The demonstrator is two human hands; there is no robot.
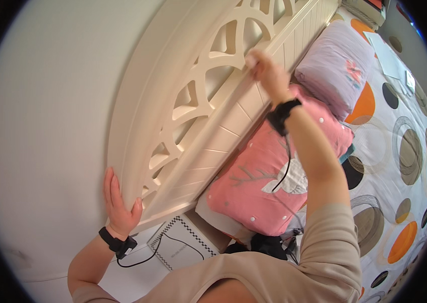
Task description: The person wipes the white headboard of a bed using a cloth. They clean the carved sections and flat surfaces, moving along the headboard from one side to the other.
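A cream-coloured headboard (137, 113) with a curved top rail and cut-out lattice rises at the head of a bed. My left hand (120, 208) rests on the lower end of its curved rail, fingers along the outer edge and thumb on the near face. My right hand (268, 72) is at the ledge beside the lattice, its fingers curled around something small and whitish; motion blur hides what that is. Both wrists wear black bands with cables. Below my right forearm lies a pink pillow (243, 193) with a deer pattern.
A folded lilac quilt (338, 64) lies beyond the pink pillow on a patterned bedsheet (372, 140). Papers (387, 60) lie at the bed's far side. A white board with a checkered border (183, 246) is below the headboard's near end. The wall (47, 132) stands at left.
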